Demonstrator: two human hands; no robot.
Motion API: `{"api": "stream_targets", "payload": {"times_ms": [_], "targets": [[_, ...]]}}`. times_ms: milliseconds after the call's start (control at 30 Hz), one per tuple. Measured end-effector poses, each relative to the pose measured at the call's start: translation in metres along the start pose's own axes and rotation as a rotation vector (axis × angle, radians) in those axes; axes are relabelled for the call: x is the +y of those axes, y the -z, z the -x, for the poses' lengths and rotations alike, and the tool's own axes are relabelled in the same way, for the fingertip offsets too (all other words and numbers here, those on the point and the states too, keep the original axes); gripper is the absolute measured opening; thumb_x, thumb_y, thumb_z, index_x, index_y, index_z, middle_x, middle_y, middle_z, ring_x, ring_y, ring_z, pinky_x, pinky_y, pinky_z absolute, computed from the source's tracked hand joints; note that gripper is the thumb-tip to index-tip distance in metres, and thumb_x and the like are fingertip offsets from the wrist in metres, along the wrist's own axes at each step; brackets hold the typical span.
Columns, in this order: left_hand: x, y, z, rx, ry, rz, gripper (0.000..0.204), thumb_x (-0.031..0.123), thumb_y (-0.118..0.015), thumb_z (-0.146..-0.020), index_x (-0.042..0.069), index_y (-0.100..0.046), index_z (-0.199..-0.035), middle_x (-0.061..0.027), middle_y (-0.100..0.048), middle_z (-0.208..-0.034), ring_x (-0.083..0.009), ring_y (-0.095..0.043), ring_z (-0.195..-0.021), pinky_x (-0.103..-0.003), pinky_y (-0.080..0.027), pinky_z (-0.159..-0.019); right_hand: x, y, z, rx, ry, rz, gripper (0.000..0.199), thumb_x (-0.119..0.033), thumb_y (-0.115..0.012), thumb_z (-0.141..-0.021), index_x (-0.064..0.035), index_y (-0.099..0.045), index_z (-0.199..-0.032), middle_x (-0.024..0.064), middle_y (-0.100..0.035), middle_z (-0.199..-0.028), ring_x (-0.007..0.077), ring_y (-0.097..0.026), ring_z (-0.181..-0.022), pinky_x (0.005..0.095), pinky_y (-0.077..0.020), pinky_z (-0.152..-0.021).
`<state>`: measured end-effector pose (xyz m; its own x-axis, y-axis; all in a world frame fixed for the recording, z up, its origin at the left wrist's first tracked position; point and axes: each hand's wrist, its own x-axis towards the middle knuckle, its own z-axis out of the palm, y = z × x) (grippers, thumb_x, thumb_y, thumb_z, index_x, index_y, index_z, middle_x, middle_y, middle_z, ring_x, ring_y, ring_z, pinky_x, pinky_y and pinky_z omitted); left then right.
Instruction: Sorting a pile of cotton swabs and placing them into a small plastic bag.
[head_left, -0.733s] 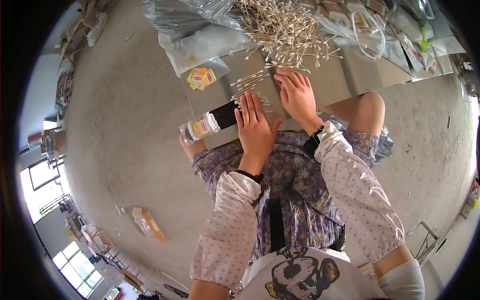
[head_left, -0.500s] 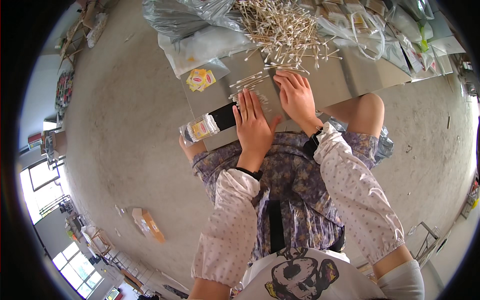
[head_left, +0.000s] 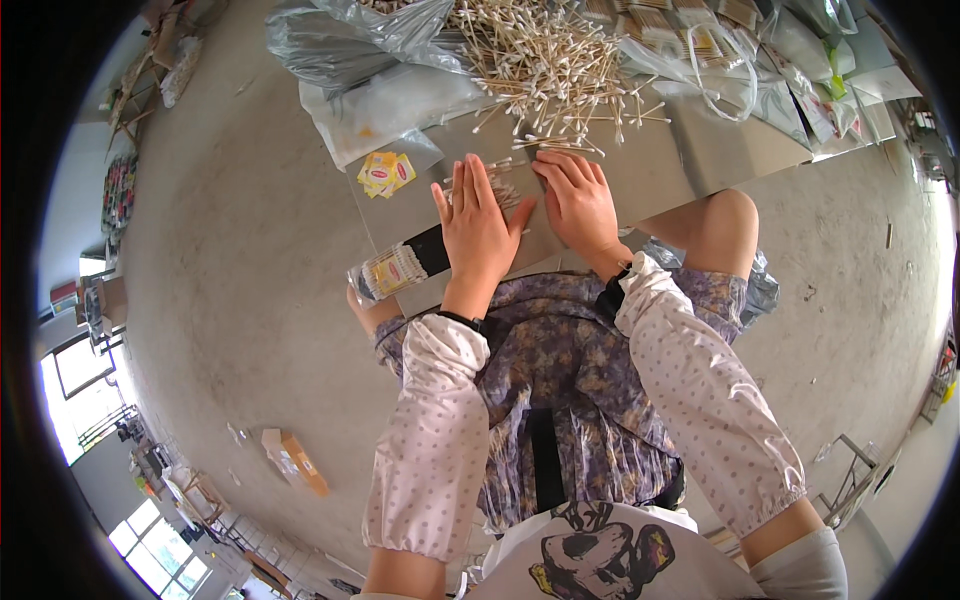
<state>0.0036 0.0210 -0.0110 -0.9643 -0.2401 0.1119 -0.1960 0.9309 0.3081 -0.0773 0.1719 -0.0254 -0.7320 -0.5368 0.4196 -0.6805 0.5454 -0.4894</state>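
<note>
Loose cotton swabs (head_left: 509, 194) lie on the metal tabletop under and beside my left hand (head_left: 476, 228). That hand is flat with its fingers stretched out and the thumb spread, partly covering them. My right hand (head_left: 583, 208) lies palm down just to the right, its fingers extended and slightly bent, fingertips at the near edge of the big pile of cotton swabs (head_left: 545, 65). What lies beneath its palm is hidden. Left of my left hand, a clear pack of cotton swabs (head_left: 392, 271) with a yellow label sits at the end of a black strip (head_left: 430, 250).
Several yellow-and-white label cards (head_left: 385, 174) lie at the table's left. Grey plastic bags (head_left: 345, 45) are heaped at the far left, and a white bag handle (head_left: 722, 75) lies by bundles of swabs at the far right. A cardboard box (head_left: 295, 461) rests on the floor.
My left hand has slid slightly left and upward over the loose swabs, its thumb still spread. My right hand has shifted a little within the view, which has also moved slightly.
</note>
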Motion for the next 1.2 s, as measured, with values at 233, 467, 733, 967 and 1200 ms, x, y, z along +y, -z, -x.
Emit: {"api": "stream_targets", "payload": {"times_ms": [233,467,733,967,1200], "targets": [[-0.004,0.006,0.024,-0.005,-0.031,0.005,0.092,0.052,-0.059,-0.095,-0.005,-0.019,-0.156,-0.0242,-0.036,-0.157,-0.0375,-0.030,-0.149,-0.060,-0.011,-0.121,0.000,-0.001,0.000,0.011,0.006,-0.004,0.034,-0.005,-0.063,-0.081,-0.0073,-0.066,-0.115,0.0044,-0.064,-0.125,0.0231,-0.057,-0.120,0.0391,-0.0445,-0.099],[0.010,-0.004,0.040,0.005,-0.044,-0.043,0.097,0.059,-0.055,-0.095,-0.010,-0.020,-0.154,-0.0279,-0.025,-0.161,-0.0397,-0.021,-0.151,-0.057,-0.012,-0.122,0.000,-0.004,0.001,0.017,0.008,-0.002,0.036,-0.005,-0.063,-0.080,-0.0082,-0.065,-0.116,0.0032,-0.064,-0.123,0.0226,-0.057,-0.119,0.0388,-0.0448,-0.099],[0.019,-0.010,0.057,-0.030,-0.026,-0.066,0.103,0.064,-0.053,-0.093,-0.014,-0.020,-0.152,-0.0322,-0.018,-0.161,-0.0426,-0.017,-0.152,-0.055,-0.017,-0.121,0.001,-0.004,0.002,0.025,0.013,0.003,0.034,-0.004,-0.063,-0.082,-0.0079,-0.065,-0.116,0.0030,-0.063,-0.124,0.0228,-0.057,-0.119,0.0391,-0.0449,-0.099],[0.022,-0.004,0.066,-0.095,-0.054,-0.079,0.102,0.059,-0.059,-0.091,-0.014,-0.021,-0.152,-0.0316,-0.019,-0.160,-0.0416,-0.017,-0.152,-0.055,-0.018,-0.122,0.001,-0.005,0.002,0.028,0.018,0.001,0.033,-0.004,-0.062,-0.082,-0.0078,-0.065,-0.115,0.0030,-0.063,-0.123,0.0229,-0.058,-0.118,0.0393,-0.0450,-0.098],[0.021,-0.004,0.069,-0.085,-0.080,-0.055,0.104,0.058,-0.061,-0.090,-0.015,-0.020,-0.152,-0.0316,-0.020,-0.160,-0.0417,-0.017,-0.152,-0.055,-0.018,-0.122,0.002,-0.004,0.003,0.034,0.019,0.002,0.032,-0.004,-0.062,-0.082,-0.0077,-0.066,-0.114,0.0031,-0.063,-0.123,0.0230,-0.058,-0.118,0.0394,-0.0450,-0.099]]}}
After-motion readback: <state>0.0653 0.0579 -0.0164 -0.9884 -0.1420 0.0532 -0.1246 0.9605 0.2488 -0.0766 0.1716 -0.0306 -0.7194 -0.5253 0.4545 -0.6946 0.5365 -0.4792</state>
